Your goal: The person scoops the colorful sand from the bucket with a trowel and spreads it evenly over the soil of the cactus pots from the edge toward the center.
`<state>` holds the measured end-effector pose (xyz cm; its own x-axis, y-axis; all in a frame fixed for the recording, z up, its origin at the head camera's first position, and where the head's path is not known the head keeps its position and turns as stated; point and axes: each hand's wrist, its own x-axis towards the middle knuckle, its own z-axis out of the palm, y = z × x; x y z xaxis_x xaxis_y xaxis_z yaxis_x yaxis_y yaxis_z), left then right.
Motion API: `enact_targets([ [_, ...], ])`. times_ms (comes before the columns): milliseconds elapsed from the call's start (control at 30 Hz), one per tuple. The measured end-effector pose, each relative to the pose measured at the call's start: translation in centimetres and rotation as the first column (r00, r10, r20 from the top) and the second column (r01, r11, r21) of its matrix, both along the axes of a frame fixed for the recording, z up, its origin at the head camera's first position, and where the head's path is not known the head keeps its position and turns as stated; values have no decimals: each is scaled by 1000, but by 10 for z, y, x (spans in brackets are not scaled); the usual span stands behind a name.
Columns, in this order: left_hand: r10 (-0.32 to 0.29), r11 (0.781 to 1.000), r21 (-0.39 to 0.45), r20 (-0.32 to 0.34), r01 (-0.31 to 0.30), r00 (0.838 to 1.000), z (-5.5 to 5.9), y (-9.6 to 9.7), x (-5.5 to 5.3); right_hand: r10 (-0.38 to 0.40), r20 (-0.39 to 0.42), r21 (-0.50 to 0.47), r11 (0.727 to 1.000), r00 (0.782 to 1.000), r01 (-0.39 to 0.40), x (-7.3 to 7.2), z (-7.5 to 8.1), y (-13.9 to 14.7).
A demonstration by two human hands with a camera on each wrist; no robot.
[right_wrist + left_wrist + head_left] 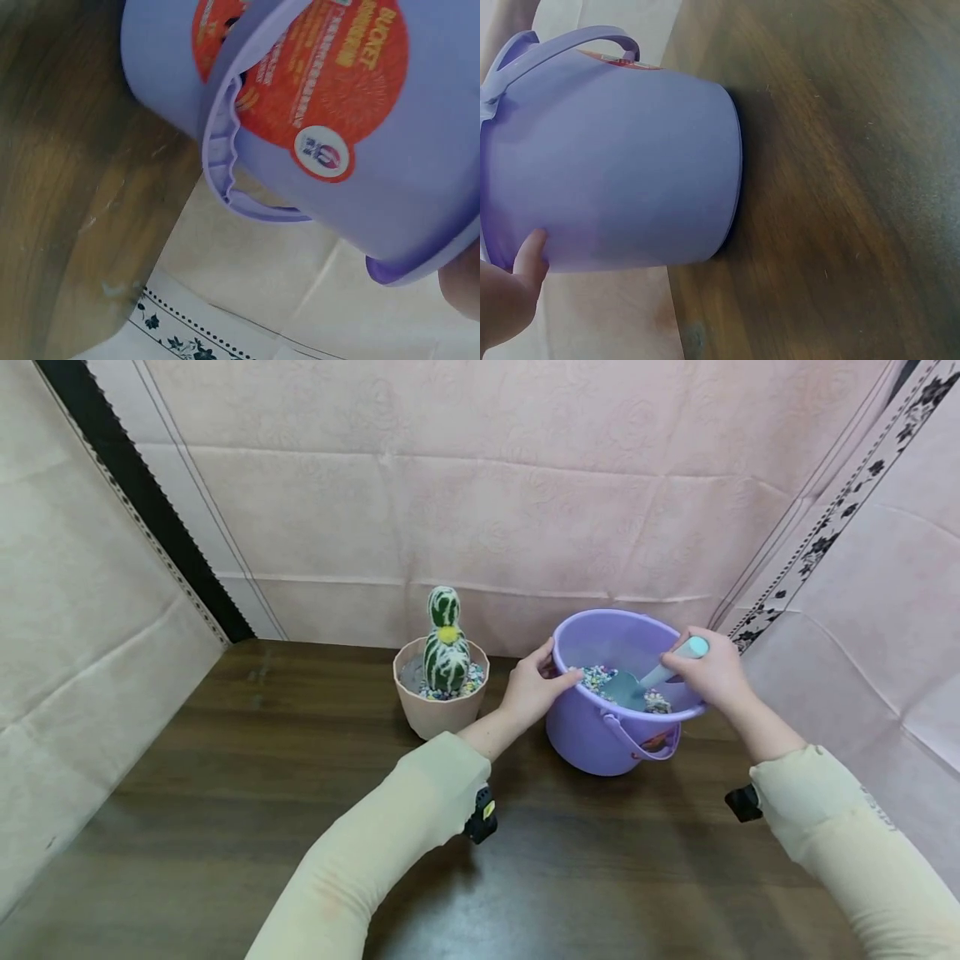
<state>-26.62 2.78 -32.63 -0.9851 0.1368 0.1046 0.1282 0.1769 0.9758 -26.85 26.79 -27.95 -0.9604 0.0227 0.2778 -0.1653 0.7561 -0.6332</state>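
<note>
A purple bucket [592,743] stands on the wooden table, its handle [637,745] hanging down at the front. Small multicoloured pebbles [597,677] lie inside it. My left hand [534,687] grips the bucket's left rim, thumb over the edge and fingers against the outer wall. With my right hand [708,672] I hold a light blue scoop [660,675] by its handle, its blade down among the pebbles. In the right wrist view an orange-red label [330,82] shows on the bucket's side.
Left of the bucket stands a beige pot [435,714] with a green-and-white cactus [446,660] and pebbles around its base. The dark wooden table [262,827] runs back to a pale cloth backdrop [450,510]. More cloth hangs at both sides.
</note>
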Motion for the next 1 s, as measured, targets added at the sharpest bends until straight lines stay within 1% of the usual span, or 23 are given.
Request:
enact_targets([
  [67, 6, 1000, 2, 1, -6, 1000, -1, -1, -1, 14, 48, -84, 996, 999, -10, 0, 1, -1],
  [133, 10, 1000, 2, 1, -10, 1000, -2, -2, -2, 27, 86, -183, 983, 996, -11, -1, 2, -2],
  [167, 12, 1000, 4, -1, -12, 1000, -2, -3, -2, 37, 102, -241, 970, 994, -12, -2, 2, -2],
  [233, 14, 1000, 6, -3, -14, 1000, -3, -4, -3, 44, 118, -350, 937, 992, 0, -3, 1, -4],
  [367, 15, 1000, 10, -6, -15, 1000, -2, -7, -3, 81, 129, -505, 863, 988, -4, -4, 2, -12],
  [500, 11, 1000, 13, 3, -11, 1000, -3, -8, -3, 95, 136, -578, 816, 986, 1, -4, 4, -21],
  [600, 6, 1000, 12, 14, -7, 1000, -4, -7, -2, 68, 147, -594, 804, 987, 33, -3, 5, -23],
  [700, 8, 1000, 9, 15, -8, 1000, -3, -7, -2, 48, 155, -644, 763, 987, 64, -3, 4, -22],
  [733, 6, 1000, 10, 16, -6, 1000, -3, -6, -2, 44, 154, -672, 737, 987, 72, -4, 4, -22],
  [867, 2, 1000, 1, 24, -2, 1000, 0, -3, 0, 63, 135, -806, 588, 989, 73, -5, 3, -19],
  [933, -6, 1000, -1, 28, 6, 1000, 1, -1, 0, 70, 128, -846, 528, 989, 73, -6, 2, -18],
  [967, -7, 1000, 0, 28, 7, 1000, 1, -1, 1, 69, 127, -859, 506, 989, 75, -7, 2, -18],
  [1000, -11, 1000, 2, 27, 11, 1000, 1, 0, 1, 64, 129, -866, 493, 990, 81, -7, 2, -17],
])
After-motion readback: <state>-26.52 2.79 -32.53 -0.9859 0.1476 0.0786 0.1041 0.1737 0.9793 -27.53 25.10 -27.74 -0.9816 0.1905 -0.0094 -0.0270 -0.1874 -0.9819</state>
